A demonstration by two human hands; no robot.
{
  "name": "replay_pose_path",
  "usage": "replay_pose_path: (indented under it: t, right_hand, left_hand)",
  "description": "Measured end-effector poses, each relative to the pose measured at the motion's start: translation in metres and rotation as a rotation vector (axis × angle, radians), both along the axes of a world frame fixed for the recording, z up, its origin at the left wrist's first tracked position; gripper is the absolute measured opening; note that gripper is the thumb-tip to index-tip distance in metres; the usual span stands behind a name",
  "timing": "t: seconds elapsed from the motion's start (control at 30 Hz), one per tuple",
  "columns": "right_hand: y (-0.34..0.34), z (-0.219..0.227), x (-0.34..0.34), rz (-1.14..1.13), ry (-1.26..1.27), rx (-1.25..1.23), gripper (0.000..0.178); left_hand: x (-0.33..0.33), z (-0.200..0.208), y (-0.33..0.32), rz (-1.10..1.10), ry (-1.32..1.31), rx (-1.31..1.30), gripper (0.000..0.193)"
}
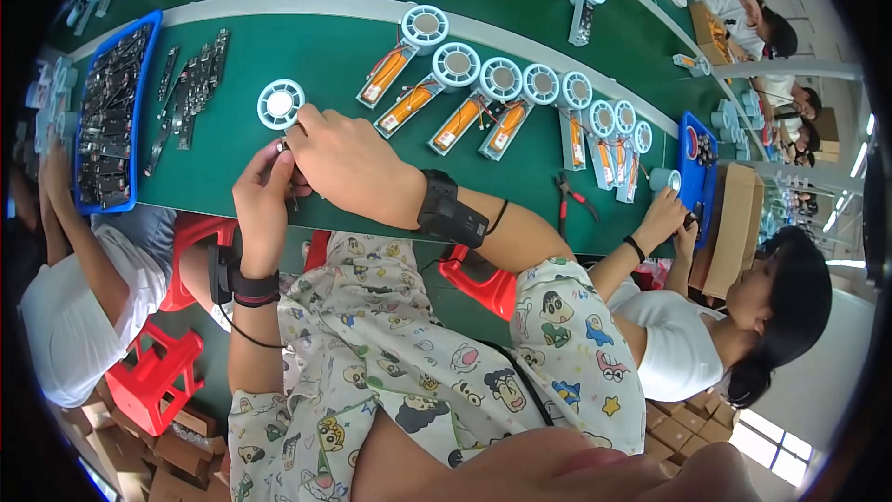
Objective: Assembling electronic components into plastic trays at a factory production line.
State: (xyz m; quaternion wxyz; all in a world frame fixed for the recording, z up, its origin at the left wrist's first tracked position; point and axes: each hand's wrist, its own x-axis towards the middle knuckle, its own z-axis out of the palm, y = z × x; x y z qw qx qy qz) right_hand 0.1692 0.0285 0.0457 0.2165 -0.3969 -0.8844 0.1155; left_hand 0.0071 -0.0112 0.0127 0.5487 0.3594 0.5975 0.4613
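Note:
A light-blue handheld fan (281, 105) with a round grille and pale centre is just in front of my hands; its lower part is hidden behind my fingers. My right hand (358, 163) is closed, its fingers bent at the lower rim of the fan head. Just below, my left hand (261, 197) pinches with thumb and forefinger around something small. Fingers cover most of that piece, and a dark bit shows between the hands. To the right stand opened fans (456, 67) in a row, each with an orange battery (406, 110) and thin wires in its handle.
Loose circuit boards (195, 84) lie left, beside a blue tray (139, 121) full of more boards. Red-handled pliers (578, 199) rest to the right. A co-worker's hand (662, 218) holds a fan near another blue tray (699, 167). Red stools (158, 376) stand below the table.

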Motion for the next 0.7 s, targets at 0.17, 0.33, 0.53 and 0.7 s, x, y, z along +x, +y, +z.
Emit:
replay_pose_path:
  t: [0.17,0.33,0.53,0.7]
  right_hand:
    - [0.003,0.001,0.007,0.015,-0.017,-0.026,0.016]
    - [0.004,-0.001,-0.003,0.019,-0.077,0.011,0.016]
    - [0.016,-0.022,-0.004,0.119,0.023,0.136,0.010]
    - [0.012,-0.018,-0.003,-0.005,0.075,0.080,0.007]
  left_hand:
    - [0.000,-0.001,0.000,-0.060,0.017,0.002,0.031]
    - [-0.012,-0.006,-0.003,-0.022,-0.035,-0.023,0.032]
    - [-0.027,0.005,-0.003,-0.094,-0.053,-0.032,0.029]
    - [-0.015,-0.001,-0.002,-0.039,-0.246,-0.048,0.031]
